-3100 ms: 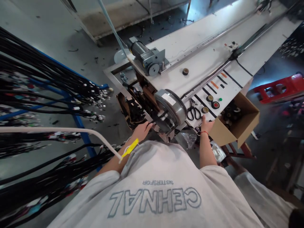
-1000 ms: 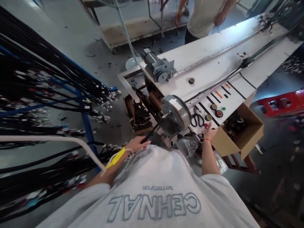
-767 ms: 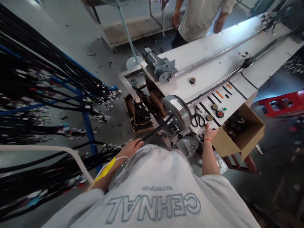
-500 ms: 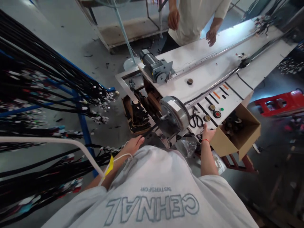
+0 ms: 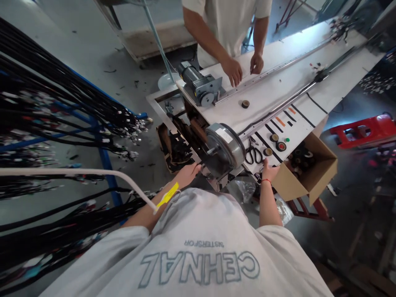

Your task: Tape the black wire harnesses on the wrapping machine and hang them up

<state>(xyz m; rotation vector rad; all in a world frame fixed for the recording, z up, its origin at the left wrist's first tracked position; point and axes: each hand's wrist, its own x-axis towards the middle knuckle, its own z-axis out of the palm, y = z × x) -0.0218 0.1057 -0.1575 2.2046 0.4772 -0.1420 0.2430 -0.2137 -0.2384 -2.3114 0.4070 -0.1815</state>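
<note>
My left hand (image 5: 189, 173) reaches forward with its fingers stretched out, its fingertips by the metal frame at the end of the table; I cannot tell if they touch it. To its right is a round grey wheel (image 5: 230, 144) with a white label. My right hand (image 5: 269, 171) rests at the table's near edge, thumb and fingers apart, with nothing held. Just beyond its fingertips lies a tape roll (image 5: 268, 152), and black-handled scissors (image 5: 254, 155) lie to the left. More tape rolls (image 5: 281, 146) and a green cap (image 5: 287, 140) sit farther along.
A long white table (image 5: 260, 93) carries a rail and a motor (image 5: 198, 82). A co-worker's hands (image 5: 233, 72) are over its far side. An open cardboard box (image 5: 320, 177) stands right. Cable bundles (image 5: 62, 90) hang left; a pale tube (image 5: 123, 175) with a yellow tag crosses my left arm.
My left hand has moved forward and right, up to the table's frame. My right hand stays at the edge. The co-worker has leaned in, both hands now lower over the table's rail.
</note>
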